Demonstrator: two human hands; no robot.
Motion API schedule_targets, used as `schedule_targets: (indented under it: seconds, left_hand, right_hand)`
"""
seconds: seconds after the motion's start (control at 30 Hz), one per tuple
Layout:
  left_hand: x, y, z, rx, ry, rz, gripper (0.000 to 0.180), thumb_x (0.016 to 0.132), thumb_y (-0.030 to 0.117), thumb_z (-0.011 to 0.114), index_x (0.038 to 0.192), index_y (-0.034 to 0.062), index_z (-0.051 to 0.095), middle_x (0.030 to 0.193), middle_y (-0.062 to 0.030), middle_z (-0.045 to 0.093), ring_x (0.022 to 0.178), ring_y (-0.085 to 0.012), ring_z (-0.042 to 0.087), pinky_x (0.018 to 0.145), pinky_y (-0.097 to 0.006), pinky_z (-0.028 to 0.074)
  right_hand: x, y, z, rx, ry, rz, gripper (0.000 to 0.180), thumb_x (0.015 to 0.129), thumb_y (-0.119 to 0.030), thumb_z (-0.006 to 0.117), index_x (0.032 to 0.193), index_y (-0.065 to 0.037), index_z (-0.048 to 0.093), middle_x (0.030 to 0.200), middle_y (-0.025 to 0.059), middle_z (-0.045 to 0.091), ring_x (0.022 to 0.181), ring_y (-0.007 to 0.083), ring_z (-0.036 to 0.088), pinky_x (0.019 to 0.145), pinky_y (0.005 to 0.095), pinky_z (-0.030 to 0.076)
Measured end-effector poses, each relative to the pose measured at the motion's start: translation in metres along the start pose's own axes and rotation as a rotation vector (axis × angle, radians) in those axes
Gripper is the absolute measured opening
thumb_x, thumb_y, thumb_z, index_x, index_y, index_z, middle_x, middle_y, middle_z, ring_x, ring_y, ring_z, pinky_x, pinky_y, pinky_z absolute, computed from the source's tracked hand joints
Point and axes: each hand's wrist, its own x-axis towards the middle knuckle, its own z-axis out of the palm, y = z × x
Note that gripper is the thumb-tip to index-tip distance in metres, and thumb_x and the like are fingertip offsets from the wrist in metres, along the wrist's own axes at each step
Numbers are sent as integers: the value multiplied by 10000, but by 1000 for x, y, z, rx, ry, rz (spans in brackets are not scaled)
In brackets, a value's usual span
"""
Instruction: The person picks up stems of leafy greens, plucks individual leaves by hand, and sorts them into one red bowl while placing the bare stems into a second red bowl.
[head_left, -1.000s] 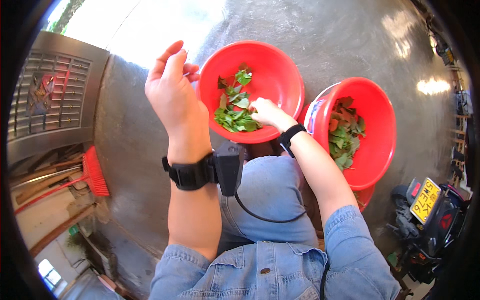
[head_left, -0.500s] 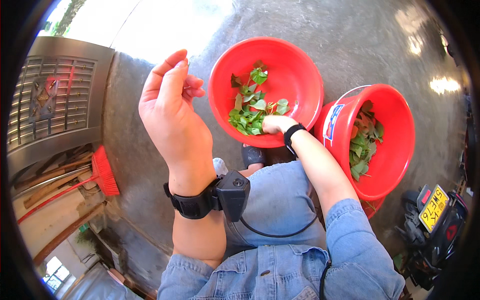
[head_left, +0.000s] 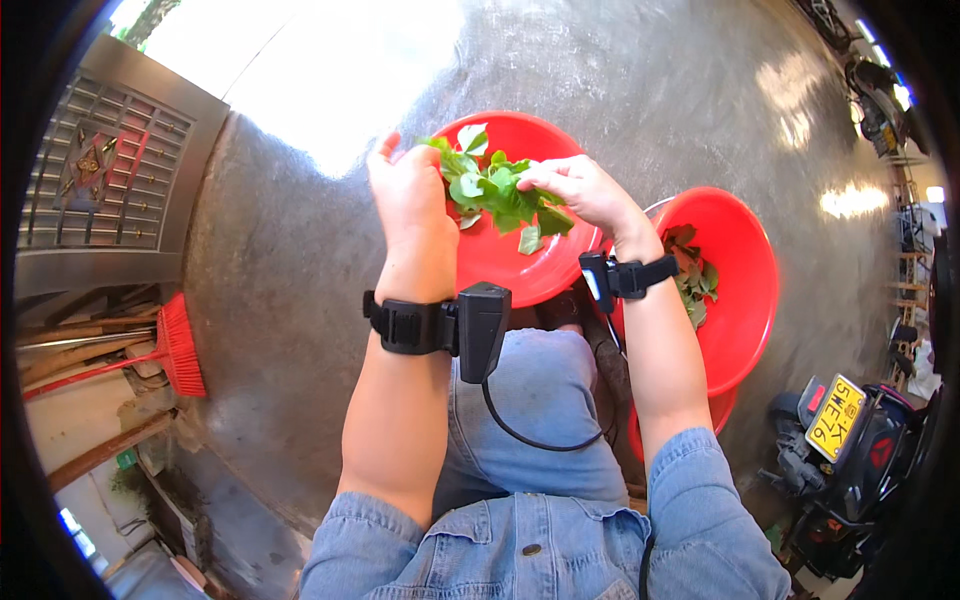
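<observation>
A bunch of leafy green stems (head_left: 505, 195) hangs between my two hands, over a round red basin (head_left: 535, 280) on the floor. At the left end of the bunch, my left hand (head_left: 412, 190) is closed on it, its fingertips partly hidden by the hand itself. From the other side my right hand (head_left: 588, 192) grips the leaves between thumb and fingers. Some leaves dangle below the bunch. A tilted red bucket (head_left: 750, 285) to the right holds more green leaves (head_left: 695, 285), partly covered by my right wrist.
Another red container (head_left: 722, 410) shows under the bucket. A parked motor scooter (head_left: 850, 450) stands at the lower right. On the left are a metal gate (head_left: 110, 170), a red broom (head_left: 180, 345) and wooden poles. A cable (head_left: 530, 440) runs from my left wrist device across my lap.
My right hand has risen out of the basin with greens. My left hand has moved right and down to meet them. The view has shifted slightly.
</observation>
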Motion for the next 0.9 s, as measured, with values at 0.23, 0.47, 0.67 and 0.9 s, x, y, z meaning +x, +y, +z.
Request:
schedule_targets:
  seconds: [0.23, 0.47, 0.67, 0.9]
  left_hand:
    - [-6, -20, 7, -66, -329, -465, 269, 787, 240, 608, 1032, 128, 586, 985, -72, 597, 877, -220, 541, 704, -388, 434]
    - [-4, -24, 14, -88, -318, -531, 277, 849, 319, 579, 1025, 106, 595, 947, -71, 598, 885, -217, 529, 713, -378, 431]
    - [-7, -23, 21, -106, -265, -514, 270, 921, 238, 470, 1080, 35, 550, 959, -105, 619, 801, -223, 608, 670, -413, 496]
    - [-5, -14, 17, -250, -287, -537, 265, 940, 305, 414, 1052, 86, 515, 998, -82, 528, 906, -248, 527, 830, -453, 392]
  right_hand:
    - [-14, -43, -1, 189, -16, -189, 267, 915, -185, 518, 1021, 27, 643, 1030, 69, 643, 1009, 143, 559, 946, 285, 386]
    - [-19, -48, -3, 387, -25, -173, 273, 911, -146, 527, 1105, 31, 600, 1065, 87, 627, 1024, 147, 554, 948, 285, 397]
    - [-30, -41, 4, 32, 377, -331, 346, 888, -125, 540, 1204, 18, 525, 1133, 106, 567, 1043, 186, 538, 931, 299, 406]
    - [-68, -44, 30, -448, 921, -530, 221, 857, -158, 588, 1001, 5, 553, 982, 152, 552, 920, 294, 551, 814, 374, 440]
